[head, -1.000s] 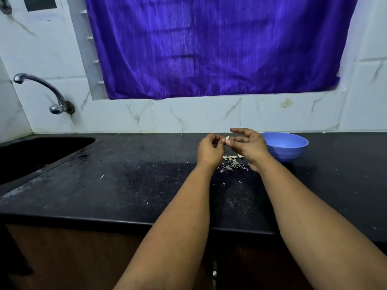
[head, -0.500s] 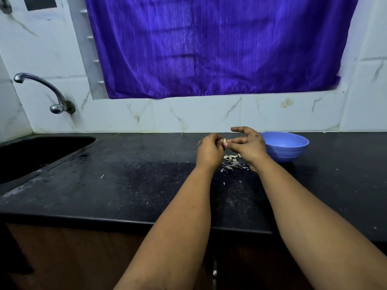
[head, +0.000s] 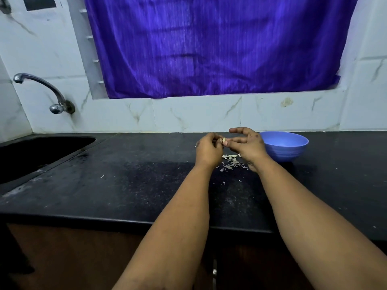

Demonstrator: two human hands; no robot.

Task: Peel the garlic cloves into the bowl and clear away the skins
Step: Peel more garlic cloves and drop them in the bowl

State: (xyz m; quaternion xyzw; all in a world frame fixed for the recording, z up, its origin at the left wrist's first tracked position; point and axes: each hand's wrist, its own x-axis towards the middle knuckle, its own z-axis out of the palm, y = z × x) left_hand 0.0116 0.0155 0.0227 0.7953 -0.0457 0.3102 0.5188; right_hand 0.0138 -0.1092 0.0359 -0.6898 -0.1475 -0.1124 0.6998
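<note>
I see my left hand [head: 208, 148] and my right hand [head: 248, 146] both pinching one small garlic clove [head: 224, 140] between their fingertips, up above the desk [head: 125, 185]. The blue bowl [head: 293, 152] sits just to the right, nearer my right hand. Skins [head: 231, 162] lie right below.
</note>
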